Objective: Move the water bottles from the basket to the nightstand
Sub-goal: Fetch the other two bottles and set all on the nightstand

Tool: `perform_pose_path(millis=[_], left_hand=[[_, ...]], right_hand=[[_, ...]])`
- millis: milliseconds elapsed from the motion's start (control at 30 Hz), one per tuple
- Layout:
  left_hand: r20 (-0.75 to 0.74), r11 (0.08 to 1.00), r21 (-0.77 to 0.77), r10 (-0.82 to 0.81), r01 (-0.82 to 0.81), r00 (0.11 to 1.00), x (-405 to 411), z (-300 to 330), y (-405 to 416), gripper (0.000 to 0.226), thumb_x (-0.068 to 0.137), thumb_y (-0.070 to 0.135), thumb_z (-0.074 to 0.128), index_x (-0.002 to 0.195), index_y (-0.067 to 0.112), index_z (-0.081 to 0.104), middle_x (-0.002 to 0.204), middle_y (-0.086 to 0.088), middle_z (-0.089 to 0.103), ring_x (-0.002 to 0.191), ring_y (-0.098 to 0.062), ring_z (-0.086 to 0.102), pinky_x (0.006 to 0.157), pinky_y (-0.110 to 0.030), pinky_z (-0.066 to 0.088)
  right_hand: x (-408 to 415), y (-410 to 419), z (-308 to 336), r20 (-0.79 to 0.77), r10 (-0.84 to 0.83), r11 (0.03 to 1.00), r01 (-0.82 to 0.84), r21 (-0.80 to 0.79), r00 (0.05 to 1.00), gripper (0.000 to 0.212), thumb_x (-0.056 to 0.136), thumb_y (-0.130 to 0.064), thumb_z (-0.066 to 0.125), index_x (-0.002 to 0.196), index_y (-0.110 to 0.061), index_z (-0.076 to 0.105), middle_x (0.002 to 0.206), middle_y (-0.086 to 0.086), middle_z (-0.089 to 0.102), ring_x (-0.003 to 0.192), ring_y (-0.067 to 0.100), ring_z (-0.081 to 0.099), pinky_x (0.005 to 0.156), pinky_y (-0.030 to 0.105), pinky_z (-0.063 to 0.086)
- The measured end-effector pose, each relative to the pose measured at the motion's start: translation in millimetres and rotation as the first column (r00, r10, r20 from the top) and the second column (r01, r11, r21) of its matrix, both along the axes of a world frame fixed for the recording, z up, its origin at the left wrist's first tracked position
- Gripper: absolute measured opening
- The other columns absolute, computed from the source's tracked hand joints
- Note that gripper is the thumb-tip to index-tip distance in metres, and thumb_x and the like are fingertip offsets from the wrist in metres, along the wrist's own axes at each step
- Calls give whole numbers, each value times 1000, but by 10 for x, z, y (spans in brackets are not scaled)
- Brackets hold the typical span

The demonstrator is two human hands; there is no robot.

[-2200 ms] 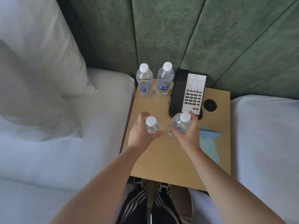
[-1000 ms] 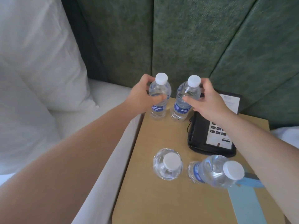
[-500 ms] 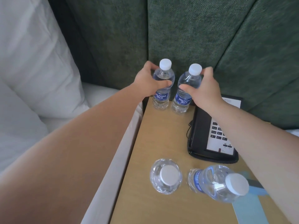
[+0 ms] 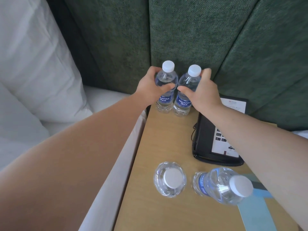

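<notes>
With all four bottles standing on the nightstand [image 4: 166, 139], the person seems to be tidying the placement; the left hand [image 4: 150, 87] wraps the rear left bottle [image 4: 165, 87], the right hand [image 4: 201, 92] the rear right bottle [image 4: 185, 94], fingers curled round each; next likely comes letting go; the telephone [image 4: 216, 144] crowds the right forearm, two front bottles [image 4: 170, 179] near the elbows.

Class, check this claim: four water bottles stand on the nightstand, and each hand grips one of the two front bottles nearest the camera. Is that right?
Not quite. The head view shows the left hand and right hand gripping the two back bottles by the green headboard. The front two bottles stand untouched on the nightstand.
</notes>
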State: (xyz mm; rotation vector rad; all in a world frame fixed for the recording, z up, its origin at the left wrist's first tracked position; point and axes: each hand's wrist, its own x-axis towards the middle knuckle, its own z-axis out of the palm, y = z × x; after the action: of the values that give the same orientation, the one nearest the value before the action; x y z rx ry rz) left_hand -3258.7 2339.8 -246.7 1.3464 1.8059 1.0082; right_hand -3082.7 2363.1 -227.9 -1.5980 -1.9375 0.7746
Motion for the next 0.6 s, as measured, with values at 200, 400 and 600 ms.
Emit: perform_pose_path(millis=[200, 400, 600], left_hand=[[-100, 990, -141, -30, 16, 995, 15, 257, -409, 67, 87, 33, 67, 144, 17, 36, 138, -1, 52, 127, -18, 49, 102, -30, 40], [274, 953, -226, -138, 203, 952, 193, 549, -1603, 79, 67, 78, 45, 127, 27, 58, 127, 6, 61, 121, -9, 54, 101, -33, 45], [331, 926, -233, -213, 298, 920, 578, 401, -2257, 79, 54, 60, 77, 126, 48, 46, 134, 15, 51, 128, -2, 44, 106, -31, 39]], right_hand=[[325, -249, 185, 23, 39, 995, -37, -92, 999, 75, 85, -50, 62, 144, -20, 28, 128, 10, 57, 110, 22, 57, 80, 25, 39], [999, -1139, 389, -277, 20, 974, -82, -212, 961, 59, 82, -63, 55, 131, -32, 47, 129, -2, 57, 105, -12, 55, 97, 16, 44], [1273, -1978, 336, -399, 57, 950, -172, -259, 915, 80, 54, -81, 66, 125, -67, 32, 142, -10, 39, 132, 10, 42, 108, 35, 34]])
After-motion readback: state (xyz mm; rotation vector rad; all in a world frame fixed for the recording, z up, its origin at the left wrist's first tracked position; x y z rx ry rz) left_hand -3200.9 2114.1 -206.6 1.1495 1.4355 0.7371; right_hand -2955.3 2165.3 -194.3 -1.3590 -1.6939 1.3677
